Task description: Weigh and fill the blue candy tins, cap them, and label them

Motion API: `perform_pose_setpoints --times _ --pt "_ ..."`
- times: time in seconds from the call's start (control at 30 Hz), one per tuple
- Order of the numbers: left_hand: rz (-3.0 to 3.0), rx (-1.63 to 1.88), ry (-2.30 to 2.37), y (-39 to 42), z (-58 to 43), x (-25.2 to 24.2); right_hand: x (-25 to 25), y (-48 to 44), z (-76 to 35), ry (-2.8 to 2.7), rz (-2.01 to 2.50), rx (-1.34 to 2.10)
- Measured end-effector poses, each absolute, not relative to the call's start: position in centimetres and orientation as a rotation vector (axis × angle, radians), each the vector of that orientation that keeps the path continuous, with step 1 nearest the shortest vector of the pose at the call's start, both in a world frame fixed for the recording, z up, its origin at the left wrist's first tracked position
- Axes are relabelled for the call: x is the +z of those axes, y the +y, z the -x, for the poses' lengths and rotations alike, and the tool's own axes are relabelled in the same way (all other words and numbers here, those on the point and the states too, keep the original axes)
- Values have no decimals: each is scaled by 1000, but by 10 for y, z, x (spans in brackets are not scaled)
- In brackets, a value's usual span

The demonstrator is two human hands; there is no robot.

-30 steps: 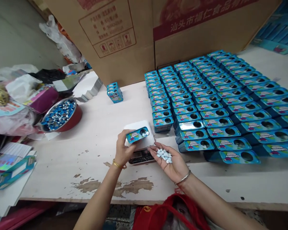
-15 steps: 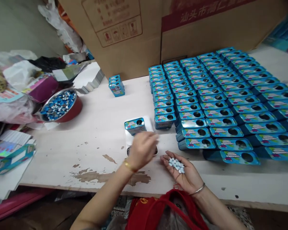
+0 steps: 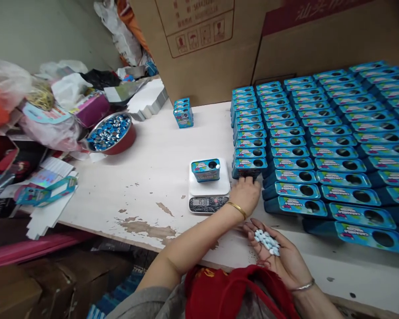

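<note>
My left hand (image 3: 246, 195) reaches across to the right of the scale, its fingers curled against the near end of a blue tin (image 3: 249, 166) at the front of the leftmost row. My right hand (image 3: 281, 254) lies palm up at the table's front edge, cupped round a small heap of pale blue and white candies (image 3: 267, 243). Another blue tin (image 3: 206, 170) with a round hole in its lid stands alone on a small white scale (image 3: 209, 188), whose display is lit.
Many rows of blue tins (image 3: 322, 133) fill the right side of the table. At the left are a red bowl of blue pieces (image 3: 110, 133), a small stack of tins (image 3: 183, 113), bags and flat cartons (image 3: 46, 195). Cardboard boxes (image 3: 206, 53) stand behind. A red bag (image 3: 232, 292) lies at my lap.
My left hand set the tin on the scale, let go, and swung right to a tin in the front row. My right hand stayed cupped with the candies. The view shifted left.
</note>
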State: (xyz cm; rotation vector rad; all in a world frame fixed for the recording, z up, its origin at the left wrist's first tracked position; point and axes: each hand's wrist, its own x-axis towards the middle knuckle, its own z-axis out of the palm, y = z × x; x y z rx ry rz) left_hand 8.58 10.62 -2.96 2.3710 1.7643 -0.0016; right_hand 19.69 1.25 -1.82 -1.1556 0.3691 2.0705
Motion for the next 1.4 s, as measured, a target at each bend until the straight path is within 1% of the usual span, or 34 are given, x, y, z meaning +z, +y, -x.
perform_pose_setpoints --times 0.13,0.33,0.43,0.5,0.63,0.7,0.73,0.87,0.93,0.97,1.03,1.13,1.23,1.4 --pt "-2326 -66 1811 108 -85 -29 -15 16 -195 360 1217 2004" --pt "-2498 -3 1766 99 -79 -21 -18 18 -194 352 1198 2007" --pt "-2472 -108 1764 94 -74 -19 -19 18 -193 328 1167 2007" --pt "-2460 -162 1714 92 -71 -21 -20 20 -192 319 1146 2008" --pt "-2490 -144 1577 92 -65 -23 -20 21 -191 323 1136 2000" --pt "-2521 -31 1492 91 -60 -17 -19 22 -191 334 1140 1998" --pt "-2525 93 1462 90 -55 -10 -19 22 -191 341 1142 2000" --pt "-2395 902 1448 90 -25 36 -16 22 -193 354 1159 2002" --pt "-2303 1163 1496 94 -7 57 -16 22 -192 349 1161 2004" --pt "-2274 1208 1521 96 2 63 -17 22 -191 344 1160 2009" --pt "-2270 1157 1555 102 17 66 -17 21 -189 332 1155 2025" --pt "-2328 1006 1665 107 27 56 -19 20 -187 315 1142 2035" --pt "-2303 922 1894 106 27 46 -20 20 -188 309 1137 2031" --pt "-2093 938 2099 99 27 51 -21 20 -190 304 1153 2031"
